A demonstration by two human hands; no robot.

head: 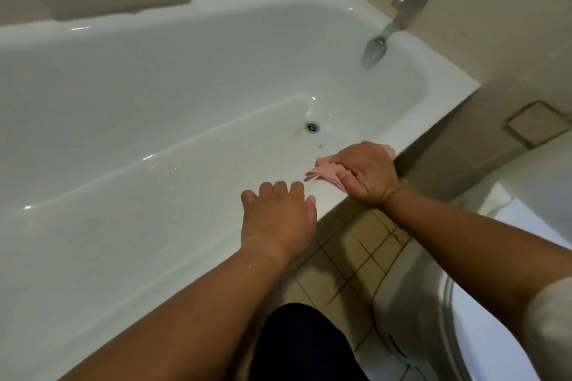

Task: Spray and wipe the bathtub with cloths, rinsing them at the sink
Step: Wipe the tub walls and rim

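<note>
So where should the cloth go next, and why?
Probably down from the rim toward the drain: the right hand holds the cloth on the rim, and a yellowish stain shows beside the drain.

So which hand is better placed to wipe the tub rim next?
Right. The right hand grips the pink cloth, pressed on the near rim of the bathtub. The left hand holds nothing and only rests on the rim, so it would need the cloth first.
</note>
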